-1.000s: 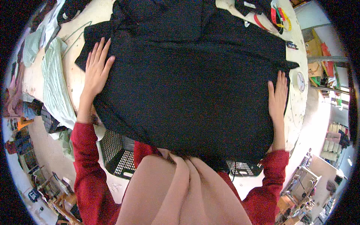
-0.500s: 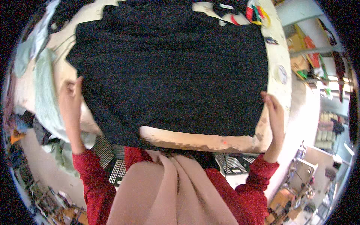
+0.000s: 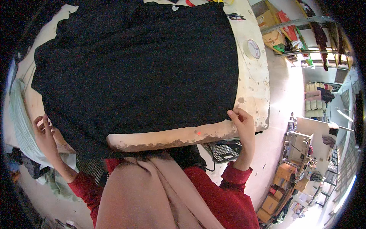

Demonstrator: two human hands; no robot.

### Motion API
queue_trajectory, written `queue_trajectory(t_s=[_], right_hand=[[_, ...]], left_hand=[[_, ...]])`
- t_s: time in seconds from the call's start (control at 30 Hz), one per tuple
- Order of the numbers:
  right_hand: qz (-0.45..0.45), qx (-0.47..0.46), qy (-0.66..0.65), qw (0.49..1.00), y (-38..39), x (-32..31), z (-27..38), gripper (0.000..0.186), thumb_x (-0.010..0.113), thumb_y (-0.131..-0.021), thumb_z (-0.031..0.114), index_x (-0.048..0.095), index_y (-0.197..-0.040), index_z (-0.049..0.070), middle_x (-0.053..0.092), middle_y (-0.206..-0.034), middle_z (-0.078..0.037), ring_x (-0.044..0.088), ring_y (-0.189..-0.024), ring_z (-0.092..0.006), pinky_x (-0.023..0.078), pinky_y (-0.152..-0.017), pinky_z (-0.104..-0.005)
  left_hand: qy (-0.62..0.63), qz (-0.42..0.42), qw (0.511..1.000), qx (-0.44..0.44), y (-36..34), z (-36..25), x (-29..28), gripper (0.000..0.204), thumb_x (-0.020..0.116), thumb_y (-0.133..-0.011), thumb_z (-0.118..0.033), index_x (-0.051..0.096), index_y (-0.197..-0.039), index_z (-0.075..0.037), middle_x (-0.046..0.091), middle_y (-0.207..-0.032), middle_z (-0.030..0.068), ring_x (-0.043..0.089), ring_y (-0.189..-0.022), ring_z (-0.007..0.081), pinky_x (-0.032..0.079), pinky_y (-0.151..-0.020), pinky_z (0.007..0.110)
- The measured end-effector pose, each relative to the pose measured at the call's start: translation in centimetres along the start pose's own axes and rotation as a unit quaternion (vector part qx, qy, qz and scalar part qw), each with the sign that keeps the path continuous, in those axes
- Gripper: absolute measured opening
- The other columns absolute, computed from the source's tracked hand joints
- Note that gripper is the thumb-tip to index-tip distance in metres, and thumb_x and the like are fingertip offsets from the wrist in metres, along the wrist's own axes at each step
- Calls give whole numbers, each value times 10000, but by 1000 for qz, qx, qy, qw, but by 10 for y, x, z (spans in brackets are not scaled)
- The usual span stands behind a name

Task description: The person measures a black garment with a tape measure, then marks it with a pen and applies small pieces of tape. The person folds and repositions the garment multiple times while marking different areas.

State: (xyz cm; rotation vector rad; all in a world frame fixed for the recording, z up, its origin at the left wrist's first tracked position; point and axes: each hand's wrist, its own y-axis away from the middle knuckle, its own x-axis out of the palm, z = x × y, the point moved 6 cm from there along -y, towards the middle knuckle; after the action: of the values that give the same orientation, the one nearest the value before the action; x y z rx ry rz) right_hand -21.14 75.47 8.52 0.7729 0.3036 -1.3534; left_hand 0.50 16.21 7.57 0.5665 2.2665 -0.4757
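Note:
A large black cloth (image 3: 137, 68) covers most of a pale wooden worktable (image 3: 249, 91), whose worn, stained near edge shows below it. My right hand (image 3: 242, 126) pinches the cloth at its lower right corner. My left hand (image 3: 45, 135) is at the lower left edge of the cloth with fingers bent and apart; whether the fingertips touch it is hard to tell. Pale green fabric (image 3: 20, 107) hangs over the table's left side.
A tape roll (image 3: 252, 49) and small dark snips (image 3: 236, 17) lie on the table's right side. Perforated black baskets (image 3: 225, 152) sit beneath it. Shelves with boxes (image 3: 272, 38) stand at upper right, cluttered wooden furniture (image 3: 286, 171) at lower right.
Both hands have left their flat positions on the cloth and moved down toward its corners. The cloth's lower edge has risen, baring the table's near edge. The view has swung to the right.

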Motion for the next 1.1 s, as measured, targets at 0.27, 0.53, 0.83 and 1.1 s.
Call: queue_trajectory(t_s=[0.27,0.53,0.83,1.1], right_hand=[[-35,22,-124,991,2,-2,-10,202,676,-913,226,623,-881,33,581,-643,-8,559,-504,-81,408,-464,-198],[-49,6,-142,989,-6,-8,-22,204,676,-907,217,602,-867,31,567,-725,-9,608,-609,-110,501,-603,-239],[-25,-32,-124,992,-16,-9,-28,192,642,-942,222,551,-837,92,540,-736,22,549,-648,-63,452,-626,-197],[-78,-32,-146,986,-25,-14,-35,179,676,-916,222,600,-893,61,525,-773,25,517,-717,-78,463,-621,-226]], left_hand=[[27,71,997,12,1,18,14,299,669,-913,-325,632,-1013,-45,633,-778,40,563,-704,101,418,-645,242],[256,117,943,-180,18,35,-5,286,635,-932,-198,575,-1192,-94,600,-885,-13,519,-700,39,387,-566,181],[158,27,984,-82,12,1,-7,370,743,-856,-184,575,-1147,-29,683,-870,82,591,-683,88,447,-576,199],[421,130,881,-174,15,34,-7,399,645,-863,23,486,-1215,-77,672,-1043,69,596,-789,56,448,-626,166]])
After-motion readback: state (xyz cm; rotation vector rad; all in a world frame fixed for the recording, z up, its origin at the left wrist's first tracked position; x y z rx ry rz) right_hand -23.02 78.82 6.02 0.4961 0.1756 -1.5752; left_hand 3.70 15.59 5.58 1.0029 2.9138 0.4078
